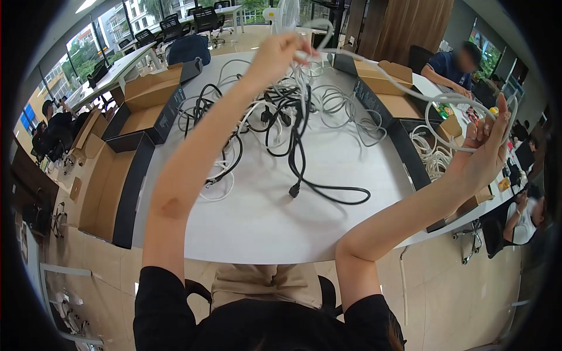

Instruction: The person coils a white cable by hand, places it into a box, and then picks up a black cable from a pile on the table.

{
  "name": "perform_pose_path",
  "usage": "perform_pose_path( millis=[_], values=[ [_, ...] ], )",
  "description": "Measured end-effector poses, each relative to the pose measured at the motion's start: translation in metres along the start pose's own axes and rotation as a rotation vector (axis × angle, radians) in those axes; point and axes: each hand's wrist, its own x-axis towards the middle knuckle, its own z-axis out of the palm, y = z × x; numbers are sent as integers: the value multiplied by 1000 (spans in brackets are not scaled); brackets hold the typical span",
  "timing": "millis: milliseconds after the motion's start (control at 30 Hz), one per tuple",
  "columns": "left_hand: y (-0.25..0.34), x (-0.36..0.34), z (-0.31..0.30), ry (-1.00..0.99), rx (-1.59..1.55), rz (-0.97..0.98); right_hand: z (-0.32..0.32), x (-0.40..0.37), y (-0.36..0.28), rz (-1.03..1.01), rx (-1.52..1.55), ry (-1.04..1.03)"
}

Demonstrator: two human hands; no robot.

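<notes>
Raised over the far side of the table, my left hand (280, 57) is closed on a white cable (380, 71). The cable stretches across to my right hand (487, 143), where its loops pass around the palm and fingers. Those fingers are partly curled, holding the loops above the right-hand boxes. Below my left hand lies a tangle of black cables (300, 137) and white cables (345, 99). A black plug (294, 190) lies on the table toward me.
Open black cardboard boxes (120, 184) stand along the left edge of the white table (252, 222). At the right, another box holds coiled white cables (432, 155). A person (453, 67) sits beyond the boxes, and a white fan (287, 16) stands behind the table.
</notes>
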Motion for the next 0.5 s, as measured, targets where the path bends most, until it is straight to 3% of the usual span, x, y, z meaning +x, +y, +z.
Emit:
perform_pose_path(
  millis=[133,333,500],
  values=[
    [17,29,-47,133,43,180,5,0,5,91,44,-30],
    [64,37,-98,330,-1,145,12,-1,21,169,-16,-94],
    [79,20,-124,387,241,135,11,0,34,190,-46,-193]
  ],
)
